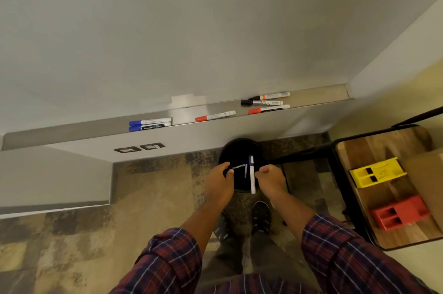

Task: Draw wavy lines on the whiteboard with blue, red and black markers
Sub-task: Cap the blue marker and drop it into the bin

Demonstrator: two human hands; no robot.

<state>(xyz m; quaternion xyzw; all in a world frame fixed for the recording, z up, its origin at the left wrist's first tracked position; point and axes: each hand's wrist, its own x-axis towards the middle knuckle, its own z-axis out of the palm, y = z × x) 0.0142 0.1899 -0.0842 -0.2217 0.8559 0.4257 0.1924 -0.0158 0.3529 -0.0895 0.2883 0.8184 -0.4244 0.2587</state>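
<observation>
The whiteboard fills the top of the view and bears no lines. On its metal tray lie two blue markers, a red marker, and at the right a black marker between two more red ones. My right hand grips a white marker with a blue cap, held upright over a black bin. My left hand has curled fingers and pinches the end of a short grey marker. A thin dark stick shows between them.
The black bin stands on the floor under the tray. A wooden table at the right carries a yellow block and a red block. Two wall sockets sit below the tray. My shoes are on patterned carpet.
</observation>
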